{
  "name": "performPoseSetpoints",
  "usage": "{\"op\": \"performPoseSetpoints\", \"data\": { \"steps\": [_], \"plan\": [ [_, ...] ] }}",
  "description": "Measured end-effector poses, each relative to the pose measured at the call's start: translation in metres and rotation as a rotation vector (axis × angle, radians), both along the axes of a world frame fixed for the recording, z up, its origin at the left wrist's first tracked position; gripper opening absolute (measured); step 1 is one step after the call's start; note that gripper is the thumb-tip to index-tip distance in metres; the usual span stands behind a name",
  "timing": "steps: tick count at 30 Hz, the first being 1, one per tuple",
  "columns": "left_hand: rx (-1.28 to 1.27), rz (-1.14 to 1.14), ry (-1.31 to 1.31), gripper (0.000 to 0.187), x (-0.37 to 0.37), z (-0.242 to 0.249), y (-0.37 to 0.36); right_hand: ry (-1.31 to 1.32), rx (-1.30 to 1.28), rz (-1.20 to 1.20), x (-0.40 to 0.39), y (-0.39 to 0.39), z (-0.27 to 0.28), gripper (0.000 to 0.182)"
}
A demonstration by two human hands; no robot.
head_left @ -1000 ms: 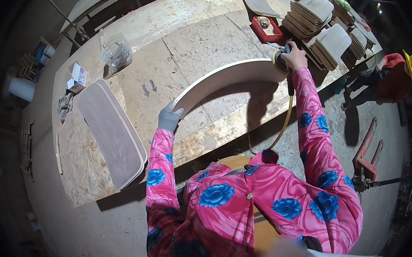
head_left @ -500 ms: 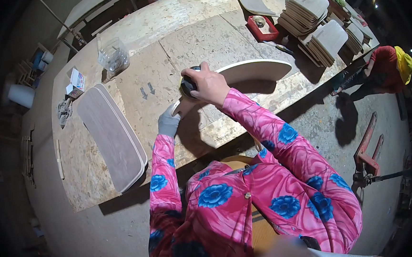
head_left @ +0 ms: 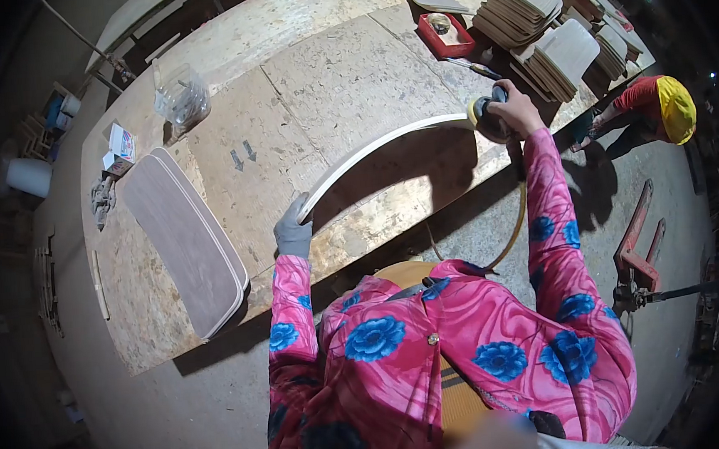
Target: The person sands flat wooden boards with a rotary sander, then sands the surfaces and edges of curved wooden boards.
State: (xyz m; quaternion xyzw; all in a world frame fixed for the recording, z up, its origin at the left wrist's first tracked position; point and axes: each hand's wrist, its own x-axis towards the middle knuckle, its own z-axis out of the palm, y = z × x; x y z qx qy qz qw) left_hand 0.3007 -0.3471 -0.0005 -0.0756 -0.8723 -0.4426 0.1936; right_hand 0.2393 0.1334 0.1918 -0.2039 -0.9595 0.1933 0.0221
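A curved plywood panel (head_left: 375, 147) stands on edge above the worktable, its pale edge facing up. Its near left end is gripped by my left hand (head_left: 293, 229), which wears a grey glove. My right hand (head_left: 520, 113), bare, is wrapped round a dark air sander (head_left: 490, 119) with a yellowish pad. The sander touches or nearly touches the panel's far right end; exact contact is hard to make out. A hose (head_left: 519, 222) runs down from the sander toward my body. Left of my left hand lie stacked curved panels (head_left: 181, 237).
The worktable (head_left: 287, 146) bears a clear plastic container (head_left: 184, 99), a small box (head_left: 119, 148), a grey rag (head_left: 103, 199), a red tray (head_left: 446, 36) and stacks of plywood pieces (head_left: 524, 8). A person in a yellow cap (head_left: 677, 110) bends at the right, near a red pallet jack (head_left: 638, 247).
My right hand has carried the sander rightward along the panel, from near my left hand to the far end. The panel has turned so its edge faces up. My left hand keeps its hold.
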Motion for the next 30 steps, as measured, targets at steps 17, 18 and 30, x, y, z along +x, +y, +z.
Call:
{"op": "performPoseSetpoints", "data": {
  "steps": [17,18,30],
  "plan": [
    [0.205,-0.036,-0.259,0.029,0.010,-0.004,0.000,0.039,0.020,0.976,0.021,-0.326,0.014,0.040],
    [0.031,-0.073,-0.274,0.030,0.002,-0.002,-0.005,0.035,0.023,0.962,0.021,-0.324,0.016,0.040],
    [-0.091,0.005,-0.301,0.037,-0.017,0.042,-0.005,0.058,0.063,0.205,-0.033,-0.071,0.023,0.061]
  ]
}}
